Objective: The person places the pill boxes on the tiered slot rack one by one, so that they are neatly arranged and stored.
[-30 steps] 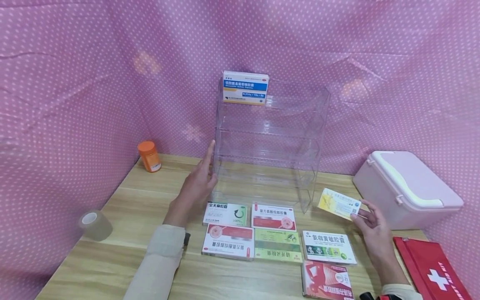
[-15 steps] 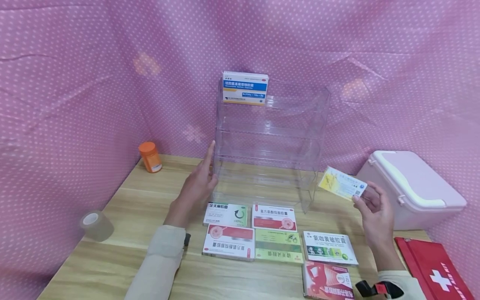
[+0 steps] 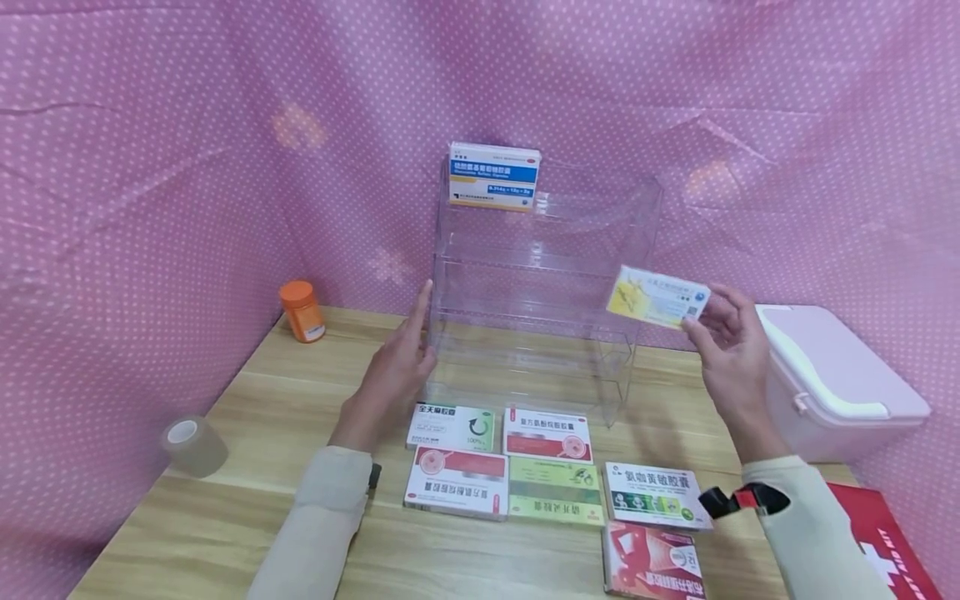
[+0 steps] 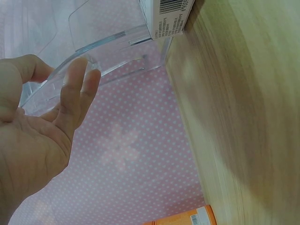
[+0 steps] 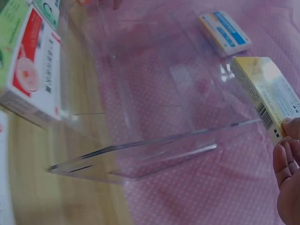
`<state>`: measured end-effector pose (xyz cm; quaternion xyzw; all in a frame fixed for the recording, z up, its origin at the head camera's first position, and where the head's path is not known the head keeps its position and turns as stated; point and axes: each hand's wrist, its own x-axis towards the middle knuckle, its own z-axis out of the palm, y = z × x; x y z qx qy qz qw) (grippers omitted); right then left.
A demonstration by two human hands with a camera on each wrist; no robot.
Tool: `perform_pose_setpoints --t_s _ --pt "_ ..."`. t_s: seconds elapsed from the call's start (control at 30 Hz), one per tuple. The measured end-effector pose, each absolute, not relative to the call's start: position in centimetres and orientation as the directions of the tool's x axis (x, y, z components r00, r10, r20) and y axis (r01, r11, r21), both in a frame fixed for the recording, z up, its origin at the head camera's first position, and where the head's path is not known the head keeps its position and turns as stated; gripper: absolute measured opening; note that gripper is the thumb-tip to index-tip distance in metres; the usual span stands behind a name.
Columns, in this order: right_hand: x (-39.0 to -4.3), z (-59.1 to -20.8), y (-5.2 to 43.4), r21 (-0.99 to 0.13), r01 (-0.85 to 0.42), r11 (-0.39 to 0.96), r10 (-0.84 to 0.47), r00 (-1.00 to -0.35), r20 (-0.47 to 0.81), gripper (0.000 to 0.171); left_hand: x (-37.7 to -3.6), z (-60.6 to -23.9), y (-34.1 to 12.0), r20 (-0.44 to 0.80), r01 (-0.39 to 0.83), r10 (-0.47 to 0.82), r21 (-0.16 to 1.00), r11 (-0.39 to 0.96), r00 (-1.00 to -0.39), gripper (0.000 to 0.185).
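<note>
R hand (image 3: 731, 350) raised at mid height of the clear acrylic tiered shelf rack (image 3: 540, 283), just off its right front edge. Fingertips and thumb pinch one short end of a small yellow-and-white medicine box (image 3: 657, 297); box held level in the air, long side pointing left toward rack, overlapping its right side in the head view. R wrist view: same box (image 5: 272, 96) at right, fingertips (image 5: 287, 159) on its barcode end, rack shelves behind.

L hand (image 3: 393, 375) flat vs. rack's left side wall, fingers straight and together, index pointing up; holds nothing. L wrist view confirms: palm and fingers (image 4: 77, 93) lie along the clear panel edge.

Blue-and-white medicine box (image 3: 493, 175) stands on rack's top tier, left end.

On light wooden tabletop (image 3: 247, 500), in front of rack: six flat medicine boxes (image 3: 555, 467) in rows, touching or nearly so. Orange pill bottle (image 3: 302, 311) far left by the wall. Roll of translucent tape (image 3: 193, 446) near left edge. Pink plastic lidded case (image 3: 832, 379) to the right; red first-aid pouch (image 3: 881, 542) at lower right corner.
</note>
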<state>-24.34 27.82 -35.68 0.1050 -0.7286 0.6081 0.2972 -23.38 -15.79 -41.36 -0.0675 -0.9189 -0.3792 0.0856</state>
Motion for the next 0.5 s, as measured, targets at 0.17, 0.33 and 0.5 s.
perform_pose_setpoints --t_s 0.17,0.33,0.5 --pt "-26.5 -32.7 25.5 -0.742 -0.603 0.295 0.154 -0.736 0.659 0.057 -23.4 -41.3 -15.9 0.216 0.193 0.059 0.679 0.709 -0.975 0.109" --pt "-28.8 -29.9 23.6 -0.69 -0.644 0.331 0.102 -0.702 0.705 0.056 -23.6 -41.4 -15.9 0.214 0.194 0.06 0.687 0.7 -0.975 0.108" --pt "-31.0 -27.3 22.2 -0.677 -0.618 0.4 0.078 -0.712 0.697 0.054 -23.6 -41.4 -15.9 0.204 0.19 0.064 0.689 0.7 -0.977 0.109"
